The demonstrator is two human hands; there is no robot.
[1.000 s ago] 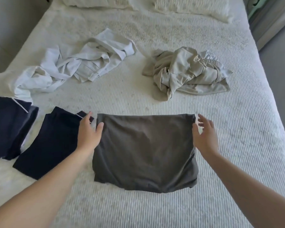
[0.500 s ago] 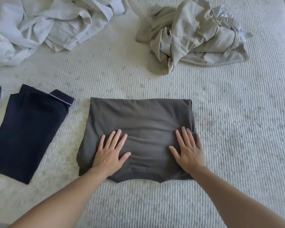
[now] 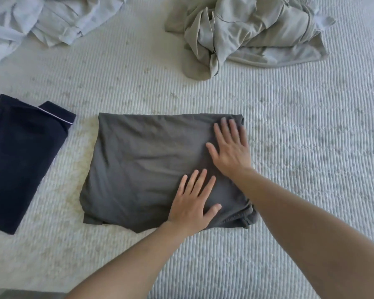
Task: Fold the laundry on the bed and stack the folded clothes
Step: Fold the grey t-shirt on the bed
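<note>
Head view: both hands flat on a folded grey garment (image 3: 143,165) on the bed (image 3: 289,169).

Left hand (image 3: 192,203) lies released, fingers straight, on the near right part; right hand (image 3: 231,147) likewise at the far right corner. Folded navy garment (image 3: 20,160) lies to the left, apart. Unfolded beige pile (image 3: 251,33) and pale pile (image 3: 41,20) lie farther up.

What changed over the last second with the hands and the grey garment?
Both hands went from the grey garment's top corners to lying flat on it; the left hand then slid right, the right hand toward the far right corner. The garment stayed folded in place, as did the navy garment.
</note>
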